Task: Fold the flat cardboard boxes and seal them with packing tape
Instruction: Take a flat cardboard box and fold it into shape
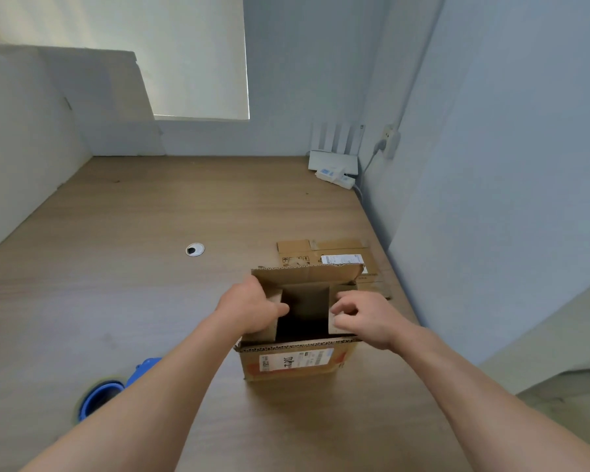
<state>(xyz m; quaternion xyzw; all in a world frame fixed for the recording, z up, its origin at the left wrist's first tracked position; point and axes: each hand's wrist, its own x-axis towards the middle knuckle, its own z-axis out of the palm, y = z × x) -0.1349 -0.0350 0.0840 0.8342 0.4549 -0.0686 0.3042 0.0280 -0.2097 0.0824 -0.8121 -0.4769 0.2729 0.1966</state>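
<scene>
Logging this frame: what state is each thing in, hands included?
box: upright, top open, not taped.
left side flap: partly folded inward, gripped by left hand.
right side flap: partly folded inward, pinched by right hand.
flat cardboard: lying unfolded behind the box.
blue tape dispenser: lying on table, untouched.
plug: inserted in wall socket.

Soft daylight is let in by the window (198,56); edges are bent, and the picture is slightly blurred.
</scene>
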